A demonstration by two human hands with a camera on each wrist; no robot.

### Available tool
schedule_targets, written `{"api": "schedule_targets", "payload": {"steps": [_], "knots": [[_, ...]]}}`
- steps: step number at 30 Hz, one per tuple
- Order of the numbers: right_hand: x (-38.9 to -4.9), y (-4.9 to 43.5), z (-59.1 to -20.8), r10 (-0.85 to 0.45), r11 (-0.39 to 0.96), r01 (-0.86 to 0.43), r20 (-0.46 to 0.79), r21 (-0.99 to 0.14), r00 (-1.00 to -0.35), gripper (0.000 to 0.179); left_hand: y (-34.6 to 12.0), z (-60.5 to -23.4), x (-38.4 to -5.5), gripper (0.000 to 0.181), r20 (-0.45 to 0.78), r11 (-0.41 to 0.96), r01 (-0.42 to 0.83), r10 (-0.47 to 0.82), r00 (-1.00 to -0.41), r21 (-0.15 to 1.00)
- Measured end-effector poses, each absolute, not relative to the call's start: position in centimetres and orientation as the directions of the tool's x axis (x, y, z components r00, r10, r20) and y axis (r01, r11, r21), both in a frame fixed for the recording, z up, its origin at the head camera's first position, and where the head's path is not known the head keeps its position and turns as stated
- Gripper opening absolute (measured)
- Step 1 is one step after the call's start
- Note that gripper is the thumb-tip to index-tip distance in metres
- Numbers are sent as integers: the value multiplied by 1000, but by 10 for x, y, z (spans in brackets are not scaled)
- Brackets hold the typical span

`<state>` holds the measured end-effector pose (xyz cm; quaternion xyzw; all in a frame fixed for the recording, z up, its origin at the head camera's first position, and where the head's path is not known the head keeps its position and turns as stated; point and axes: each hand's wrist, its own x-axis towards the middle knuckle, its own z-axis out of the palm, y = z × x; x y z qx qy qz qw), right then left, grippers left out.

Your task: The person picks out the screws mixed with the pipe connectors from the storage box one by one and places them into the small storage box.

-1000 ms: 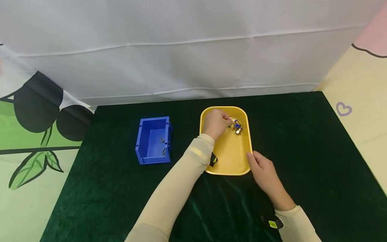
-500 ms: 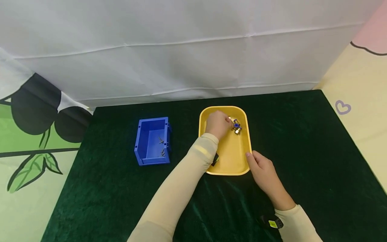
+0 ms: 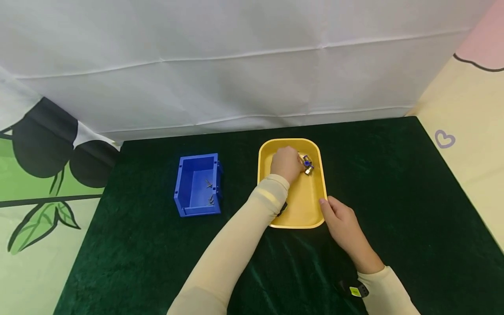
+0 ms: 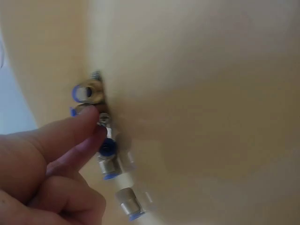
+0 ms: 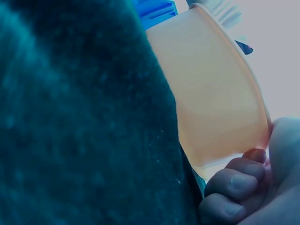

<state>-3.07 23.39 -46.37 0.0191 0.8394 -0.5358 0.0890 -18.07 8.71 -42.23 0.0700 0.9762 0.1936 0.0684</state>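
My left hand (image 3: 287,164) reaches into the far part of a yellow tray (image 3: 303,214). In the left wrist view its thumb and finger pinch a small silver screw (image 4: 104,118), its cross-slot head showing at the fingertips. Around them lie brass push-in air fittings with blue collars, among them a fitting (image 4: 89,92) above the fingertips and another fitting (image 4: 129,202) lower down. A threaded tip (image 4: 96,75) pokes out beyond the upper one. My right hand (image 3: 344,223) grips the tray's near right edge, thumb at the rim and fingers curled against the outer wall.
Left of the tray stands a blue bin (image 3: 198,210) with several small screws (image 3: 210,192) inside. Both containers rest on a dark green cloth (image 3: 130,253). A white curtain (image 3: 236,87) hangs behind the table's far edge.
My left hand has shifted slightly right and toward me, its fingers closer in among the fittings. The right hand has kept its hold on the tray. The head view has drifted slightly.
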Motion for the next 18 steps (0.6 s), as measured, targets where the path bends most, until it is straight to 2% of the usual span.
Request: {"api": "schedule_targets", "payload": {"steps": [5,10,18], "knots": [[-31,235,-464,-65,421,123,-166,-898,-984,47,90,-425,-181,28,-80,940,128,161,-984,316],[-32,234,-464,-61,418,132,-173,-899,-983,45,87,-423,-180,20,-69,943,121,149,-986,311],[-32,234,-463,-57,431,140,-182,-891,-982,42,84,-411,-178,39,-89,915,110,156,-984,388]]}}
